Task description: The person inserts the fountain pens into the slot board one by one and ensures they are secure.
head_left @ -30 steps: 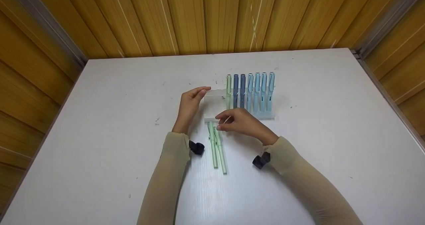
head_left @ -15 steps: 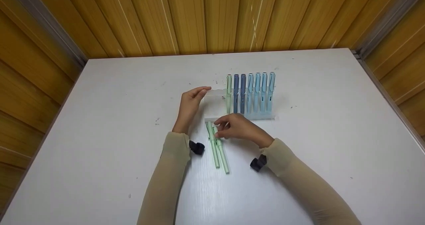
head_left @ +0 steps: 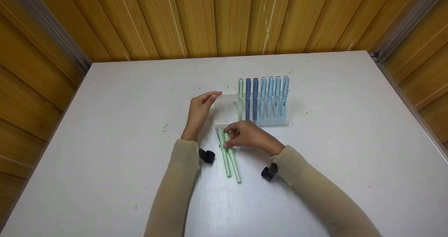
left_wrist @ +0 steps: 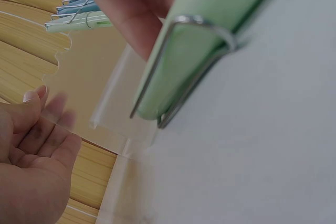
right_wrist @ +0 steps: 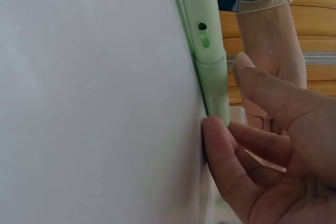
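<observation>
My left hand (head_left: pixel 198 112) pinches the left edge of a clear acrylic pen stand (head_left: pixel 225 112) between thumb and fingers, as the left wrist view (left_wrist: pixel 37 145) also has it. Two light green pens (head_left: pixel 235 165) lie side by side on the table before the stand, clips toward it. Over their capped ends is my right hand (head_left: pixel 250 135), fingers bent. In the right wrist view, a fingertip touches the end of a green pen's cap (right_wrist: pixel 212 87), while the thumb (right_wrist: pixel 262 82) sits slightly off its side. A metal clip shows on the cap (left_wrist: pixel 194 56) in the left wrist view.
Upright in the stand are a green pen (head_left: pixel 240 98), two dark blue pens (head_left: pixel 248 98) and several light blue pens (head_left: pixel 277 97) at the right. The white table (head_left: pixel 122 125) ends at a yellow wood-look wall (head_left: pixel 231 20).
My right hand has come down and slightly left onto the capped ends of the lying green pens, whose far ends shifted a little right. The left hand stays on the stand.
</observation>
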{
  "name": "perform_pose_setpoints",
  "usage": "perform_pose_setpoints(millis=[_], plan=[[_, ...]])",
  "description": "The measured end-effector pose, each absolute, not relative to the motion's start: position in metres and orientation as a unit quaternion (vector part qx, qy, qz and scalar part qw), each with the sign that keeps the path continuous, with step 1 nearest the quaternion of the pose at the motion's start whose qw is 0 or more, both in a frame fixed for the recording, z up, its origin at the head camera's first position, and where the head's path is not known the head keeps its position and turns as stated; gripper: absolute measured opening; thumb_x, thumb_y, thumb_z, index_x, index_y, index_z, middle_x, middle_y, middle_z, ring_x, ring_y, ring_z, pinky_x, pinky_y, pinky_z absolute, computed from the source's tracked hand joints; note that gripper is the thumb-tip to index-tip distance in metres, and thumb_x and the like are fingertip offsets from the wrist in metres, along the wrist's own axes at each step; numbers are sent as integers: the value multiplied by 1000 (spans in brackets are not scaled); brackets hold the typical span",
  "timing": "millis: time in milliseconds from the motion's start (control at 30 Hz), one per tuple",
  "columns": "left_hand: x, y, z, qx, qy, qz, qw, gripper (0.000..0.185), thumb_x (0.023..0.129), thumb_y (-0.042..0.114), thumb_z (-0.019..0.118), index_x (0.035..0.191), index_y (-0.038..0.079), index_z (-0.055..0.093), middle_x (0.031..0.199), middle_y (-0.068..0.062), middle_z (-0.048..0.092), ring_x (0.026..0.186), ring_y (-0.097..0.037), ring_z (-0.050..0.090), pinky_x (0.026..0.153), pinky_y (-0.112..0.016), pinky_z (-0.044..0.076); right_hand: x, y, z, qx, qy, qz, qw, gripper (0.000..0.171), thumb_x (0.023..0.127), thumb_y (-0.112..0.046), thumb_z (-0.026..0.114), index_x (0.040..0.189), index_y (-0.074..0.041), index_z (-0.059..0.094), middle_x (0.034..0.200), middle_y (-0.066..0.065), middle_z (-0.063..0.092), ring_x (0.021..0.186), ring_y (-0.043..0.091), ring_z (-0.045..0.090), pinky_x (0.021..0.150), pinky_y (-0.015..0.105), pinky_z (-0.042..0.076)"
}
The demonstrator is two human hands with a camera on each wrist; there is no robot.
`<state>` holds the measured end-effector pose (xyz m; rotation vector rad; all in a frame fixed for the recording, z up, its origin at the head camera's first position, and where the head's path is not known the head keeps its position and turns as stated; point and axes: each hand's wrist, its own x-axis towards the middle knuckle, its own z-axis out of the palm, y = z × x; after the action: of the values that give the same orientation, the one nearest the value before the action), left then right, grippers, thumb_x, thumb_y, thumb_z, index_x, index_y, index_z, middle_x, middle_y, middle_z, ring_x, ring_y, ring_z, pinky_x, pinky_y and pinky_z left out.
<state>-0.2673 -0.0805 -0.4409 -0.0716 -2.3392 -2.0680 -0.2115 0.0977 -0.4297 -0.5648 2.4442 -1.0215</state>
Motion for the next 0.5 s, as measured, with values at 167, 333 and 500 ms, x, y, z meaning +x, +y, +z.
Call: perform_pose_setpoints(millis=[167,333,500], plan=[[-269,-81,-442,-20,-746,-665,4,27,95,26,58,113,11,72,125,-5,66,125,-17,54,109,-39,39,-212,98,-430,-214,882,-364,211,50,75,-25,83,116,-1,67,83,5,67,74,10,56,67,23,47],[-269,-80,-442,-18,-750,-661,6,27,95,26,58,112,11,72,125,-4,66,125,-16,54,108,-39,40,-212,100,-430,-211,879,-368,215,45,74,-23,84,112,-5,68,85,3,66,78,12,56,72,25,47],[-268,-81,-442,-23,-752,-659,12,27,95,26,58,113,10,72,124,-5,66,124,-17,55,108,-39,40,-213,102,-428,-218,878,-366,220,39,76,-20,83,110,-7,69,86,3,66,79,12,57,72,25,48]])
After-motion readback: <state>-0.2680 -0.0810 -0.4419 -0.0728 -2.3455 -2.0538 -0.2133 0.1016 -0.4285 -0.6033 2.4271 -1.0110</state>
